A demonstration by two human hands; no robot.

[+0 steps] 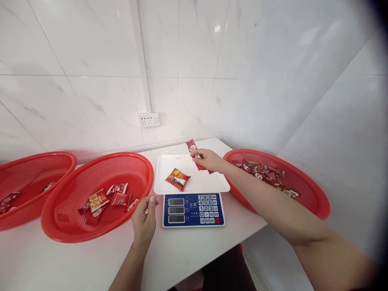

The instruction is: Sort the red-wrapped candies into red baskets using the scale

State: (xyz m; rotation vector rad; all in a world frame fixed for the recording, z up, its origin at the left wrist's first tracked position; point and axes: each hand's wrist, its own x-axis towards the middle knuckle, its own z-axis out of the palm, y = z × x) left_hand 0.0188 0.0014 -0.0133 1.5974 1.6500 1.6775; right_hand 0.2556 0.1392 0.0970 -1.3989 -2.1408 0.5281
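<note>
Above the right part of the white scale pan (163,188), my right hand (209,159) pinches a long, narrow red snack packet (191,146) with white print. Lying on the pan is another packet (178,179), red and yellow with a figure on it. My left hand (144,220) is loosely closed beside the blue scale panel (194,220), near the rim of the middle red basket (91,238); nothing shows in its curled fingers. Several small wrapped snacks (98,200) rest in that basket, mostly red, one yellowish.
At the right, partly behind my forearm, a red basket (318,208) holds a heap of wrapped snacks (263,173). Another red basket (65,161) with a few packets stands at far left. A tiled wall with a power socket (149,120) backs the white table (75,266).
</note>
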